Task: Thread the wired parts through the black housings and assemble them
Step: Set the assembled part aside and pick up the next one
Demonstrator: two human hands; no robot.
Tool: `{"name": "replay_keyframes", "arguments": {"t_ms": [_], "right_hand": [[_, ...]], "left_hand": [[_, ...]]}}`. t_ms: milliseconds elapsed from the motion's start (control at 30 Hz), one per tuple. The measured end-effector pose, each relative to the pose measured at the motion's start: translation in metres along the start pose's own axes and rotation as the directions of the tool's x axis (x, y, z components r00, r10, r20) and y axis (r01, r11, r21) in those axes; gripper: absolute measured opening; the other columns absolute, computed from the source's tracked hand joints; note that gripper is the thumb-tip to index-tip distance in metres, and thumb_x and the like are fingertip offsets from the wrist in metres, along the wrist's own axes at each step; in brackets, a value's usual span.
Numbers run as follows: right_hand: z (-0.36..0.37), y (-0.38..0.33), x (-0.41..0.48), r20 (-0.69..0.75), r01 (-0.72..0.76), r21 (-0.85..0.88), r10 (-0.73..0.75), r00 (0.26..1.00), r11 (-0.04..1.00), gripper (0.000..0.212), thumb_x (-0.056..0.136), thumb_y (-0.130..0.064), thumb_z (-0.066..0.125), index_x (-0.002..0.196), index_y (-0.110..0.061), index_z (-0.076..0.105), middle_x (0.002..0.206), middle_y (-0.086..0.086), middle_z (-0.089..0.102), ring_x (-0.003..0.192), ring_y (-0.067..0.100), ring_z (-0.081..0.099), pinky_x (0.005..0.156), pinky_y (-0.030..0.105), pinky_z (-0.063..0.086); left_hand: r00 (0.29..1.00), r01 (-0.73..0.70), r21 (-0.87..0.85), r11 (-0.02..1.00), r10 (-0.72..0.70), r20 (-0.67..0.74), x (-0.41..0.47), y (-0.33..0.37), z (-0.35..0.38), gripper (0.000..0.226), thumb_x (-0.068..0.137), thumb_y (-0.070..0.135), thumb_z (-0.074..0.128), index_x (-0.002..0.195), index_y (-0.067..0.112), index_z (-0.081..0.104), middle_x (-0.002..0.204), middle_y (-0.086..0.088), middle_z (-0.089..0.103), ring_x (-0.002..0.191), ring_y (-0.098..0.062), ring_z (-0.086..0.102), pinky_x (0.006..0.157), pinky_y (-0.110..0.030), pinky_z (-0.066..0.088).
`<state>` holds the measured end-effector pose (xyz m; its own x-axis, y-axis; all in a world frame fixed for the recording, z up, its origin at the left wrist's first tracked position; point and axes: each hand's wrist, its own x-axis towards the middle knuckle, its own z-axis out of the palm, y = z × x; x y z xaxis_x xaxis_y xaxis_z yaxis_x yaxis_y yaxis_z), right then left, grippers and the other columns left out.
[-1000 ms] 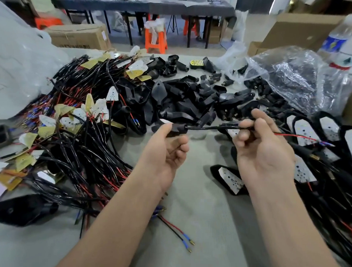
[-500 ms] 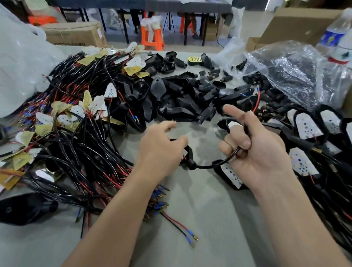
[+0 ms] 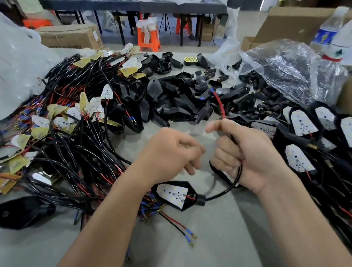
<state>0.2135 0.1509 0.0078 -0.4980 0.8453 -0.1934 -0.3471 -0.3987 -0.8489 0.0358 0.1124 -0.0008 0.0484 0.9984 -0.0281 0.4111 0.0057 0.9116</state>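
Where the grey table [image 3: 226,242] lies nearest the body, one loose wire pair [image 3: 183,231] rests on it: one red lead, one black, two blue-sleeved tips.

Just beyond, one black housing [image 3: 168,184] lies flat, face up, with one white board [image 3: 173,194] seated in it. Long axis runs roughly left to right, collar end to the right. One black cable [image 3: 224,191] leaves the collar, runs right, then curves up into the right hand [image 3: 252,156].

Right hand: fingers wrapped round the cable. One red wire [image 3: 219,103] sticks up out of the top of the fist.

Left hand [image 3: 170,151]: directly above the housing, apart from it, fingers curled and blurred. Cannot tell whether they pinch anything.

Judgement: threading looks done on this piece. The housing lies below the left hand and to the left of the right, so the left is nearer the body of it, while the right controls it only through the cable.

Further out:
- Left: heap of wired boards [image 3: 74,127], too tangled to count.
- Middle: pile of empty housings [image 3: 169,101], too many to count.
- Right: finished units [image 3: 303,123], at least six white faces showing.
- Behind them: one clear plastic bag [image 3: 279,68], two bottles [image 3: 326,32], one orange stool [image 3: 148,37].
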Motion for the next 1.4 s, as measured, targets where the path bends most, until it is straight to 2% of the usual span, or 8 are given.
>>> {"name": "replay_keyframes", "arguments": {"t_ms": [233,433,633,800,900,1000,1133,1400], "right_hand": [[0.022,0.014,-0.003,0.211,-0.238,-0.126,0.260,0.942,0.963,0.034,0.103,-0.030,0.045,0.077,-0.011,0.055,0.041,-0.006,0.020,0.030,0.007,0.016,0.040,0.017,0.025],[0.035,0.030,0.006,0.014,-0.085,-0.455,0.102,0.995,0.886,0.040,0.109,-0.023,0.039,0.073,-0.009,0.050,0.040,0.003,0.030,0.034,0.015,0.022,0.043,0.021,0.023],[0.028,0.028,0.013,-0.051,0.104,-0.796,-0.237,0.970,0.596,0.037,0.103,-0.035,0.047,0.078,-0.016,0.067,0.051,0.003,0.061,0.046,0.011,0.050,0.057,0.031,0.039],[0.011,-0.020,0.032,-0.197,0.124,-0.897,-0.635,0.747,0.424,0.028,0.090,-0.017,0.053,0.077,-0.029,0.075,0.064,-0.009,0.070,0.055,0.013,0.061,0.059,0.029,0.051],[-0.005,-0.051,0.075,-0.158,-0.212,-0.974,-0.430,0.889,-0.079,0.024,0.088,-0.012,0.052,0.096,-0.020,0.074,0.101,0.006,0.074,0.084,0.026,0.063,0.082,0.034,0.054],[-0.011,-0.057,0.108,-0.132,-0.193,-0.865,-0.161,0.978,-0.463,0.034,0.092,-0.010,0.051,0.124,-0.007,0.061,0.125,0.017,0.065,0.100,0.035,0.060,0.087,0.036,0.050],[-0.014,-0.044,0.131,-0.095,-0.085,-0.805,-0.013,0.995,-0.588,0.043,0.100,-0.021,0.047,0.141,-0.008,0.050,0.138,0.016,0.059,0.124,0.038,0.056,0.095,0.037,0.046],[-0.010,-0.040,0.131,0.093,-0.054,-0.794,-0.208,0.974,-0.606,0.019,0.085,-0.008,0.057,0.100,-0.017,0.064,0.101,0.006,0.067,0.106,0.033,0.062,0.085,0.036,0.034]], "left_hand": [[0.996,0.013,-0.574,0.819,-0.062,-0.066,0.003,0.007,0.007,0.026,0.101,0.024,0.059,0.101,0.006,0.078,0.072,-0.002,0.061,0.058,-0.012,0.057,0.064,-0.021,0.054],[0.863,-0.099,-0.357,0.929,-0.098,-0.496,0.018,-0.011,-0.002,0.031,0.101,0.020,0.065,0.074,0.023,0.080,0.055,0.004,0.060,0.050,-0.004,0.049,0.052,-0.016,0.043],[0.850,-0.176,-0.653,0.737,-0.221,-0.477,0.021,-0.015,0.003,0.008,0.096,0.010,0.070,0.092,0.009,0.076,0.060,-0.001,0.066,0.045,-0.007,0.052,0.044,-0.017,0.043],[0.896,-0.127,-0.498,0.858,-0.116,-0.429,0.027,-0.019,0.004,0.029,0.101,0.013,0.064,0.077,0.019,0.079,0.057,-0.009,0.051,0.038,-0.007,0.035,0.039,-0.015,0.029],[0.892,-0.092,-0.336,0.937,-0.072,-0.446,0.028,-0.024,0.010,0.033,0.104,0.021,0.057,0.078,0.020,0.077,0.046,0.005,0.048,0.040,-0.006,0.035,0.042,-0.017,0.030],[0.892,-0.034,-0.288,0.957,-0.101,-0.441,0.030,-0.027,0.010,0.033,0.091,0.026,0.052,0.067,0.018,0.074,0.046,0.006,0.047,0.040,-0.009,0.035,0.043,-0.021,0.029],[0.904,0.060,-0.375,0.925,-0.209,-0.373,0.031,-0.026,0.009,0.025,0.076,0.030,0.055,0.060,0.029,0.074,0.049,0.003,0.055,0.041,-0.012,0.041,0.046,-0.023,0.031],[0.979,0.166,0.258,0.952,-0.127,-0.162,0.027,-0.030,0.009,0.019,0.092,0.029,0.064,0.077,0.023,0.074,0.067,0.018,0.072,0.068,-0.004,0.067,0.067,-0.022,0.051]]}}
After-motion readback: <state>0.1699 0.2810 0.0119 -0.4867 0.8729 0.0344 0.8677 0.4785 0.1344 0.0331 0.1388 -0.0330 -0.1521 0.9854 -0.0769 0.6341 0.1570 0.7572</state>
